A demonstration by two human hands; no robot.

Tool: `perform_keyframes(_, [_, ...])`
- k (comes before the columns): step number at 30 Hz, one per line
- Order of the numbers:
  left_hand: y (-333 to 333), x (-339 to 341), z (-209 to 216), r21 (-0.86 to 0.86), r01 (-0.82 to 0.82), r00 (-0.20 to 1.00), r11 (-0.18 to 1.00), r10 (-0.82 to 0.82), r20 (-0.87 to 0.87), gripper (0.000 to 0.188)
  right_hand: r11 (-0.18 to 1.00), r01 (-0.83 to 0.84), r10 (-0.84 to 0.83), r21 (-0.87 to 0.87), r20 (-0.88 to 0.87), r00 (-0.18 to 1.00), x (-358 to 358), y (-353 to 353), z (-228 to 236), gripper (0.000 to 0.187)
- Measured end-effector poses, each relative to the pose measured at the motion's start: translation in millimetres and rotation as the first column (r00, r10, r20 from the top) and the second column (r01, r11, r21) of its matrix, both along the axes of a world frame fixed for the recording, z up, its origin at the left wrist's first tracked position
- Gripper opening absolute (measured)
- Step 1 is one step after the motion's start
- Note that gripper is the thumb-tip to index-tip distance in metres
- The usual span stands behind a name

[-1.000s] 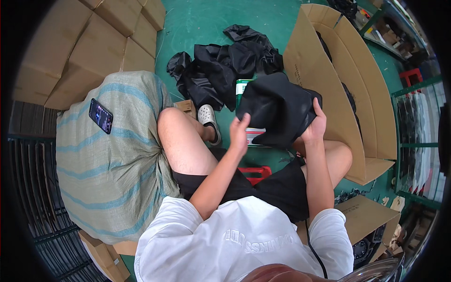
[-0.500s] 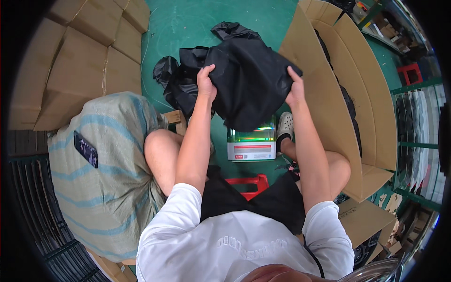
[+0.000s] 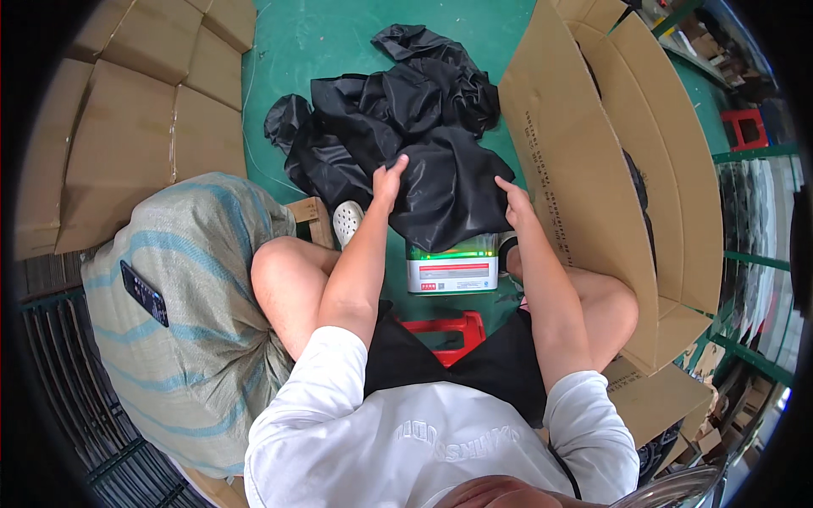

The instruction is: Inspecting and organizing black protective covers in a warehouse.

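Note:
A piece of black sheet material [image 3: 453, 190], smooth and slightly shiny, stretches between my two hands. My left hand [image 3: 389, 184] grips its left edge, thumb on top and the other fingers mostly hidden. At the opposite edge, my right hand [image 3: 515, 203] pinches it the same way. The near edge hangs over a white container [image 3: 451, 275] with a red band and a shiny green upper part, covering some of it. Just beyond lies a crumpled heap of similar black material [image 3: 389, 106] on the green floor.
Cardboard boxes [image 3: 127, 118] are stacked at left. A striped woven sack [image 3: 169, 339] with a phone [image 3: 144, 292] on it is beside my left leg. A large open carton [image 3: 563, 178] with black things inside borders my right. Below me is a red stool [image 3: 461, 334].
Both hands have come down nearer to me with the black sheet, which now lies lower and flatter. More of the heap behind it shows. My left shoe has come into view.

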State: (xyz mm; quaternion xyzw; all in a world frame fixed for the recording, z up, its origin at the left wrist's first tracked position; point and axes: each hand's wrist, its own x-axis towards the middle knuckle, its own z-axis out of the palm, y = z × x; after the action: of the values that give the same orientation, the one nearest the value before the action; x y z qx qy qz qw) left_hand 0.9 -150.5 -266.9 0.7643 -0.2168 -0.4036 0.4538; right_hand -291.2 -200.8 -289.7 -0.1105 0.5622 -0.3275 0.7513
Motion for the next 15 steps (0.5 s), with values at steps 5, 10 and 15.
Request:
perform_keyframes(5, [48.4,-13.4,-15.9,0.079,0.159,0.985,0.984,-0.164,0.056,0.057,0.997,-0.069,0.064,-0.038,-0.119,0.991,-21.5,33.9,-18.0,0.053])
perform_keyframes(10, [118.6,-37.4,-3.5,0.237,0.060,0.994,0.970,-0.080,0.075,0.064,0.996,0.006,0.026,0.086,-0.364,0.931,-17.5,91.8,-16.9,0.038])
perform_keyframes(15, [174.6,-52.7,-21.3,0.224,-0.060,0.998,0.973,0.054,0.034,0.059,0.966,0.253,-0.247,0.061,-0.091,0.965,-4.5,122.0,10.3,0.038])
